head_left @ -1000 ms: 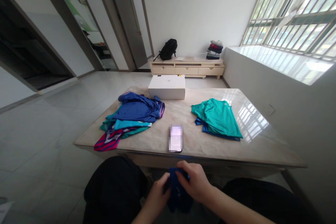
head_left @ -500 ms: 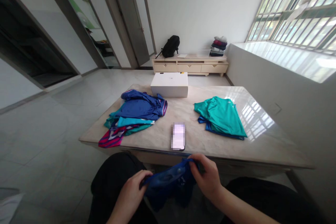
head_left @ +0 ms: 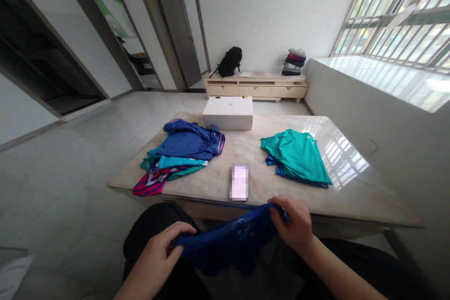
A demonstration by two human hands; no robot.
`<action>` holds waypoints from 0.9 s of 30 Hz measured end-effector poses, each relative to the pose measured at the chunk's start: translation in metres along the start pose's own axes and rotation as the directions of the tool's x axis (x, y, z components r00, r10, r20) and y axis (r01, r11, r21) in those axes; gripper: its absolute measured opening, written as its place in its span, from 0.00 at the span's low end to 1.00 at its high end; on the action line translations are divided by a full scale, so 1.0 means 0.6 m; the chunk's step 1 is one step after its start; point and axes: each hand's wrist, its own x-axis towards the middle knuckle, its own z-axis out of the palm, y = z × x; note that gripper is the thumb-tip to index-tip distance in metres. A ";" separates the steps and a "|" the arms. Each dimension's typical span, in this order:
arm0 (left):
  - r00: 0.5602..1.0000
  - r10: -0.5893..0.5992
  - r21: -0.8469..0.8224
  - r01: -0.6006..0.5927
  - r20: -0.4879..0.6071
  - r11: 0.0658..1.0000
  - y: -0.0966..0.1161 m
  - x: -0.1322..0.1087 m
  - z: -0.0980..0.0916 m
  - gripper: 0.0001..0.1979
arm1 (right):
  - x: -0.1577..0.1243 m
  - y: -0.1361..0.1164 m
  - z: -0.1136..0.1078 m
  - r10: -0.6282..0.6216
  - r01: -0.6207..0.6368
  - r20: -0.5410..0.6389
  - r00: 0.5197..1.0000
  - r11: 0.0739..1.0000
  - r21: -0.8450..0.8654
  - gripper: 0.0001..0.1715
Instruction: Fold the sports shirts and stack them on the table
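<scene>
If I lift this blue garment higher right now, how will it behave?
The blue garment will likely flop, since its fabric hangs loosely below the upper edge. It's probably light: the left hand and right hand pinch only its ends.

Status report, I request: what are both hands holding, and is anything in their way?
Left hand, right hand: both gripping blue garment. Garment stretched between them, lower part hanging. Nothing visibly blocking; phone lies beyond, on table.

- Far wall (head_left: 260, 14): white, plain.
- Floor (head_left: 80, 145): pale, glossy, tiled.
- Low cabinet (head_left: 254, 91): cream, standing against far wall.
- Gray door (head_left: 176, 23): left of far wall.
- Window (head_left: 393, 33): barred, right side; daylight reflected in glossy tabletop (head_left: 246, 150).
</scene>
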 end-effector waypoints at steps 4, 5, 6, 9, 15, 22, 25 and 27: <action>0.994 -0.076 -0.127 0.066 -0.075 0.990 0.004 -0.008 -0.006 0.12 | 0.001 -0.007 0.005 0.100 -0.112 0.064 0.993 0.969 0.221 0.11; 0.990 -0.084 -0.142 0.068 -0.114 0.988 0.001 -0.010 -0.003 0.12 | -0.002 -0.009 0.009 0.149 -0.165 0.084 0.985 0.954 0.251 0.11; 0.985 -0.081 -0.138 0.060 -0.152 0.989 -0.004 -0.012 0.000 0.12 | -0.005 -0.012 0.015 0.207 -0.229 0.107 0.972 0.937 0.263 0.10; 0.975 -0.018 -0.052 0.007 -0.222 0.999 -0.014 -0.016 0.005 0.13 | -0.009 -0.018 0.029 0.347 -0.414 0.263 0.900 0.871 0.267 0.11; 0.974 0.069 0.063 -0.057 -0.214 0.996 -0.015 -0.015 -0.011 0.14 | 0.006 -0.033 0.029 0.374 -0.577 0.595 0.711 0.795 0.189 0.16; 0.971 0.139 0.199 -0.100 -0.196 0.975 -0.034 -0.004 -0.007 0.11 | 0.011 -0.023 0.017 0.300 -0.528 0.633 0.713 0.824 0.204 0.10; 0.988 0.120 0.236 -0.094 -0.099 0.967 -0.040 0.002 0.004 0.11 | 0.015 -0.017 0.013 0.251 -0.454 0.552 0.795 0.849 0.269 0.07; 0.995 0.091 0.247 -0.079 -0.037 0.966 -0.037 0.007 0.012 0.11 | 0.017 -0.015 0.011 0.227 -0.403 0.476 0.850 0.862 0.309 0.06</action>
